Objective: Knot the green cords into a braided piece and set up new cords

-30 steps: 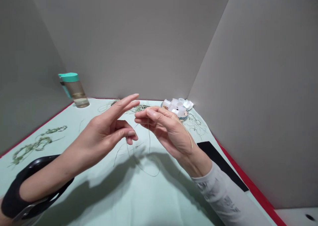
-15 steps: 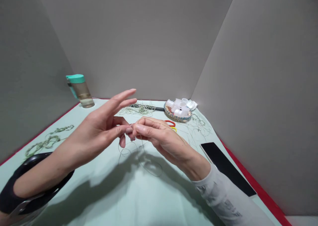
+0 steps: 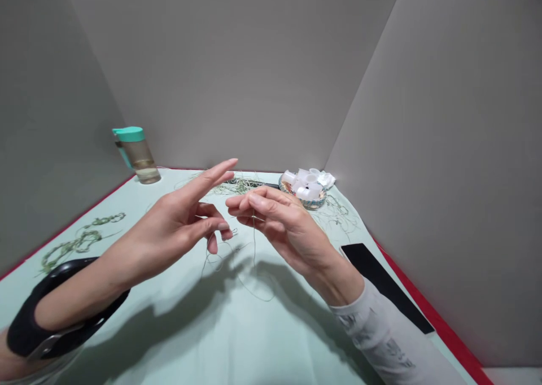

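Observation:
Above the middle of the table, my left hand (image 3: 182, 221) pinches a thin green thread (image 3: 234, 232) between thumb and fingertip, its upper fingers stretched out. A small loop of the thread pokes out past the thumb. Close by on the right, slightly higher, my right hand (image 3: 282, 221) is closed in a pinch on a strand (image 3: 254, 241) that hangs straight down from its fingertips. Fine curls of thread dangle below both hands, over the pale green cloth (image 3: 254, 340). Whether the two strands are one piece I cannot tell. The hands are apart.
At the back left stands a water bottle (image 3: 141, 156) with a turquoise lid. Knotted green cords (image 3: 80, 244) lie at left, a thread tangle (image 3: 241, 186) behind my hands. A woven basket (image 3: 315, 203) holds white plastic pieces. A black-faced phone-like slab (image 3: 385, 286) lies at right.
My hands touched at the fingertips before; now a gap separates them. The right hand has moved right and up, with a strand hanging from it. The scissor handles behind it are now hidden.

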A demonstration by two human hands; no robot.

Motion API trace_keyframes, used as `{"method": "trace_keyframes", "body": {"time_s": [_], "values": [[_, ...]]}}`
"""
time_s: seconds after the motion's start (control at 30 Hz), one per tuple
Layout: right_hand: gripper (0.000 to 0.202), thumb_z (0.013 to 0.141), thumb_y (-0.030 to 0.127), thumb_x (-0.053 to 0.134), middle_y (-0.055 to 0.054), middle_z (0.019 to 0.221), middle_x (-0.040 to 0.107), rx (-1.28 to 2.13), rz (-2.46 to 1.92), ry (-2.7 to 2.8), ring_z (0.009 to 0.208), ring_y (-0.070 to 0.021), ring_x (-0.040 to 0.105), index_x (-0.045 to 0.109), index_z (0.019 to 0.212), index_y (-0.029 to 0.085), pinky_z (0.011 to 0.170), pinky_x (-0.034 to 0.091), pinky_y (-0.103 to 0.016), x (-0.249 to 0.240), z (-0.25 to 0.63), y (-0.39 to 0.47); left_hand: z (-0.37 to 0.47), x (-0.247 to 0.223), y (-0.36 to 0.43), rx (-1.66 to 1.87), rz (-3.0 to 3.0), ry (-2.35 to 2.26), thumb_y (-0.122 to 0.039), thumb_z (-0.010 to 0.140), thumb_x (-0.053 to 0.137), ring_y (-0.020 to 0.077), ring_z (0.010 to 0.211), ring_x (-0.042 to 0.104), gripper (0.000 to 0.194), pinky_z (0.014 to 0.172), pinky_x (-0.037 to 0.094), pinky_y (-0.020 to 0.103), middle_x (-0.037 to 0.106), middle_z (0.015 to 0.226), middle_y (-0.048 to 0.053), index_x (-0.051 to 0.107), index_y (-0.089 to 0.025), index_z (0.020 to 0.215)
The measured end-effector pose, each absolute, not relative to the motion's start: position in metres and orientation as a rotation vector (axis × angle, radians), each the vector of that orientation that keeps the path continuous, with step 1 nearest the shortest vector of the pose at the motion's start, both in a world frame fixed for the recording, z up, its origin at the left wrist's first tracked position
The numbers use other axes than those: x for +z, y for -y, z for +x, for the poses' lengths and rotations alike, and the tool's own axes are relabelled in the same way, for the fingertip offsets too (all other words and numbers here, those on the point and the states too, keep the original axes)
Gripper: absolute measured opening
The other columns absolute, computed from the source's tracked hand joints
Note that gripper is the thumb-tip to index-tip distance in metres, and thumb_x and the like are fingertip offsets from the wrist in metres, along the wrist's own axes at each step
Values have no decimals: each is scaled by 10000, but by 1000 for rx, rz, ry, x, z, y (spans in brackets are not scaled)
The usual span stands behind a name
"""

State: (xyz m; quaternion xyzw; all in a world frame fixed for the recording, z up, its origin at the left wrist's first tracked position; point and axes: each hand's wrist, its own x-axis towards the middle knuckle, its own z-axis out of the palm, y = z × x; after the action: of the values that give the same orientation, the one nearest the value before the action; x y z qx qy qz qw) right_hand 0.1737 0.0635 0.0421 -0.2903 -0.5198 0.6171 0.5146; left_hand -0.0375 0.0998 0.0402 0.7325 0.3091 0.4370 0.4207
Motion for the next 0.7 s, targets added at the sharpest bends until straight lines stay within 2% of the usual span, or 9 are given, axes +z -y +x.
{"method": "trace_keyframes", "body": {"time_s": [0.2,0.23,0.3,0.37,0.4,0.47,0.6,0.63,0.7], "values": [[185,981,385,792,-50,1113,813,1400,-737,1283,950,-159,736,793,901,218,814,567,-277,44,180,-64,-38,55,-92,1111,1802,-730,-355,862,900,193,638,789,628,464,661,293,656,1622,19,730,-555,1433],[193,980,384,792,-41,1073,811,1374,-730,1274,876,-137,725,784,892,214,768,556,-257,44,182,-65,-39,58,-90,1121,1808,-739,-359,850,906,214,647,796,620,452,653,291,726,1535,29,747,-522,1427],[214,977,387,793,-22,990,798,1317,-732,1276,708,-86,648,767,872,202,633,487,-215,46,185,-66,-41,63,-86,1123,1829,-793,-384,837,907,230,603,777,609,426,626,281,872,1180,40,769,-452,1426],[244,976,400,788,-8,927,785,1272,-767,1299,587,-53,519,751,849,196,512,350,-200,47,189,-66,-43,67,-83,1128,1850,-850,-405,837,901,189,480,689,592,419,596,263,860,811,12,787,-402,1418],[249,980,403,780,-7,919,786,1270,-796,1326,564,-47,470,752,845,195,487,290,-205,48,191,-66,-43,69,-81,1141,1852,-873,-398,833,901,162,429,637,586,420,586,255,837,728,-2,795,-389,1409],[252,996,400,754,-22,946,804,1303,-859,1426,561,-48,426,777,854,193,488,248,-223,48,191,-64,-43,71,-78,1201,1837,-913,-367,806,912,152,424,630,585,392,549,230,837,737,-7,814,-376,1382],[271,1008,412,731,-49,1016,831,1362,-900,1587,573,-61,428,835,891,192,523,280,-265,41,183,-61,-40,71,-75,1300,1879,-946,-351,782,922,224,581,764,603,283,388,171,805,739,-1,821,-382,1376],[266,1008,410,731,-45,1017,830,1358,-908,1581,580,-64,431,843,901,194,529,277,-271,40,180,-61,-40,70,-75,1314,1915,-937,-348,800,910,220,592,773,584,286,379,162,805,737,-2,820,-391,1375],[255,1004,392,730,-30,987,817,1338,-932,1552,587,-66,410,847,891,196,536,257,-280,38,176,-60,-40,68,-75,1337,1994,-926,-312,850,860,202,629,800,535,377,498,164,865,897,-2,817,-415,1373]]}}
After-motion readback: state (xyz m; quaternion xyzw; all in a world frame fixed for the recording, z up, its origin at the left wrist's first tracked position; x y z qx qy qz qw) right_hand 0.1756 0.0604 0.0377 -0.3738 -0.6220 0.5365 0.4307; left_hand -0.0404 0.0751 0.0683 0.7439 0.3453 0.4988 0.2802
